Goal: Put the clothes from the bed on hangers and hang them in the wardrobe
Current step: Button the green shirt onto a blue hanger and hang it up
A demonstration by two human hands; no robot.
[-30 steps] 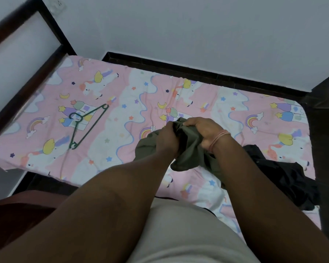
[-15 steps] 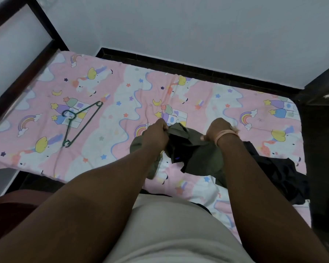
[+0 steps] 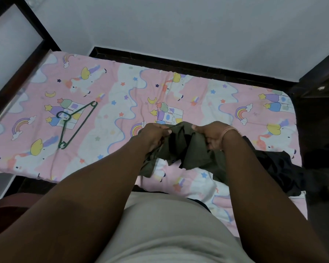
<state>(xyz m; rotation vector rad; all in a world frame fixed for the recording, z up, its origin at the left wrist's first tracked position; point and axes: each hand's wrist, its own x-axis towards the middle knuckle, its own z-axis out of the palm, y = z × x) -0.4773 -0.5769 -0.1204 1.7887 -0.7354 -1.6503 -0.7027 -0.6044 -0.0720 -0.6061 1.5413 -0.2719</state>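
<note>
Bunched and hard to read as any one garment, the olive garment (image 3: 188,147) is gripped by the left hand (image 3: 154,135) and right hand (image 3: 211,136) above the pink unicorn bed sheet (image 3: 122,95), black clothes (image 3: 273,168) crumpled beside the right wrist, green hanger (image 3: 74,124) lying well left.

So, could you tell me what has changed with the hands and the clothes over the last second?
The left hand and right hand, bunched together a second ago, have moved apart, spreading the olive garment they grip between them. The green hanger and the black garment lie on the bed as before.
</note>
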